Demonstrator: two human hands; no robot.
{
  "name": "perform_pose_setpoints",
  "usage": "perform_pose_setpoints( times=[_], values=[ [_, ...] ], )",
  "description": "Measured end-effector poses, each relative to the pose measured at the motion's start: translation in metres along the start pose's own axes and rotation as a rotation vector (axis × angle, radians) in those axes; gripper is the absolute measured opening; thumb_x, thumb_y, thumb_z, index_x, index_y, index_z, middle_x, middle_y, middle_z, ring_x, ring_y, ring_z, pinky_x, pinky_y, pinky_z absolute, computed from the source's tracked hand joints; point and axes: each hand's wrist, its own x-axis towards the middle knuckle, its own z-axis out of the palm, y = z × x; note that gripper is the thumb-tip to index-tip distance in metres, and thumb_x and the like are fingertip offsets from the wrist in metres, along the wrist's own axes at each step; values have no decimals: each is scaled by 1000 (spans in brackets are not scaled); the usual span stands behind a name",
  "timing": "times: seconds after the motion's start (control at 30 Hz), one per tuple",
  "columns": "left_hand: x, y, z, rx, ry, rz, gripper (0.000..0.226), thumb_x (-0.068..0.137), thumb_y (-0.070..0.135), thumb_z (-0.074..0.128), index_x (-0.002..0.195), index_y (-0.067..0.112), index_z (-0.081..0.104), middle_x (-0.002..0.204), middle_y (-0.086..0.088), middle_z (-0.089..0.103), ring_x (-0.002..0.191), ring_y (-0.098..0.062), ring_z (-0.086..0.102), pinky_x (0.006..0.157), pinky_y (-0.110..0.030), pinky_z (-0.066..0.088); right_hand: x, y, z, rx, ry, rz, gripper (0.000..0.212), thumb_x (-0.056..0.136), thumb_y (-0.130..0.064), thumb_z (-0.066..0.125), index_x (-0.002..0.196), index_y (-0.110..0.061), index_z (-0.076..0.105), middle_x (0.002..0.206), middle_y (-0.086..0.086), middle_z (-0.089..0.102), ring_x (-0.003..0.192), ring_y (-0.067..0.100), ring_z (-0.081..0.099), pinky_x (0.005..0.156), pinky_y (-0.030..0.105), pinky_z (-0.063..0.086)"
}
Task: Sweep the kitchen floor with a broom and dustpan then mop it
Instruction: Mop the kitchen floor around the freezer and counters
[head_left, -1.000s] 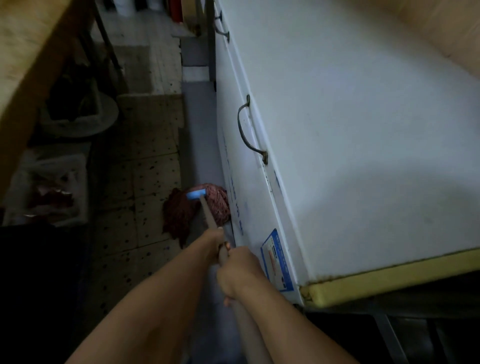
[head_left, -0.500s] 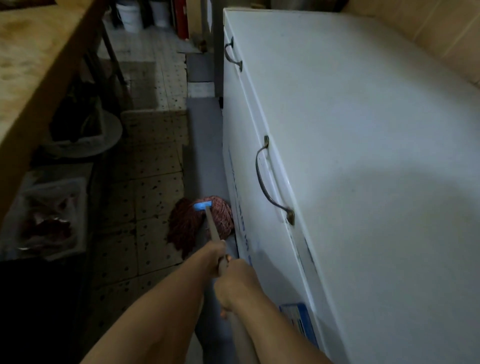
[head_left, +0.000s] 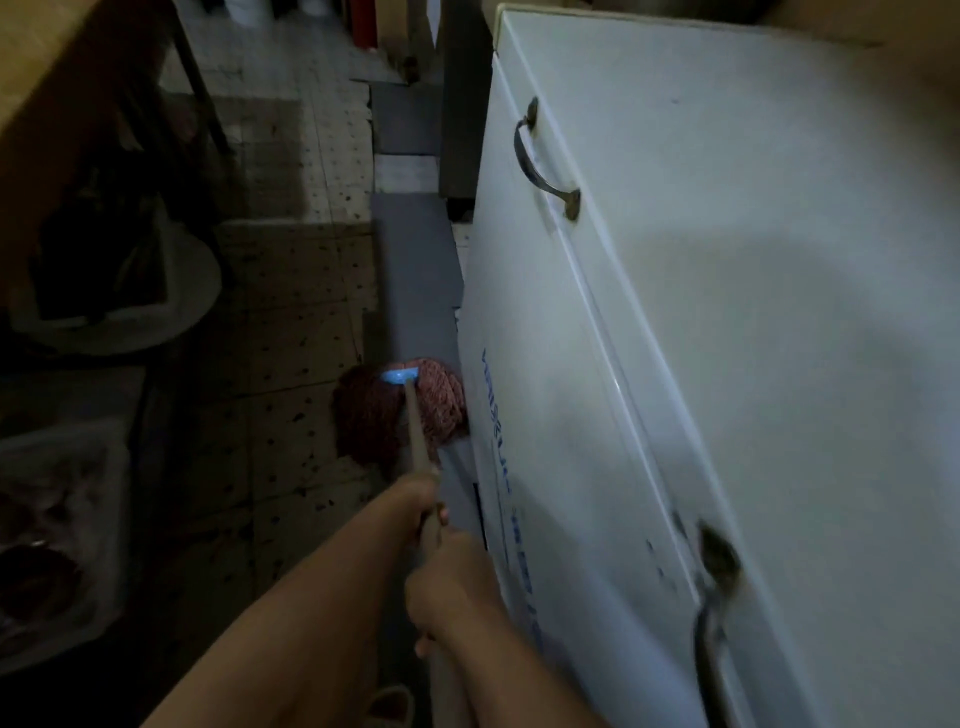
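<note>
1. My left hand (head_left: 415, 501) grips the mop handle (head_left: 415, 436), fingers wrapped round it.
2. My right hand (head_left: 449, 582) grips it just behind.
3. Ahead of both, the red mop head (head_left: 374, 415) lies on the tiled floor (head_left: 280, 338), against the white chest freezer (head_left: 727, 364).

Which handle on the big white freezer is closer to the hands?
The lower handle, at the picture's bottom edge, beside the right hand. The other handle sits farther along the freezer, past the mop head.

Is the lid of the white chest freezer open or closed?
Closed. The lid of the chest freezer lies flat on the body, with no gap along its front edge.
</note>
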Motion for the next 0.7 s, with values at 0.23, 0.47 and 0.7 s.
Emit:
perform_pose_setpoints(
  times=[0.23,0.47,0.7],
  values=[
    [79,100,-26,8,-24,42,27,102,23,37,111,3,52,74,-11,51,56,-17,44,36,-19,41,103,-79,-13,-45,37,-2,41,98,-17,42,138,-31,41,75,-8,44,52,12,50,30,19,37],
    [111,159,-36,20,39,95,25,103,26,32,107,5,45,67,-8,46,53,-16,42,28,-16,36,147,-130,-38,-26,26,-35,41,96,-14,44,136,-19,43,74,-1,47,45,16,57,33,20,45],
    [86,143,-29,-35,12,14,28,102,29,34,110,6,48,70,-6,47,50,-12,40,30,-13,34,121,-116,-38,-131,2,-31,53,92,-5,48,142,-18,37,80,2,48,41,15,52,29,19,41]
  ],
)
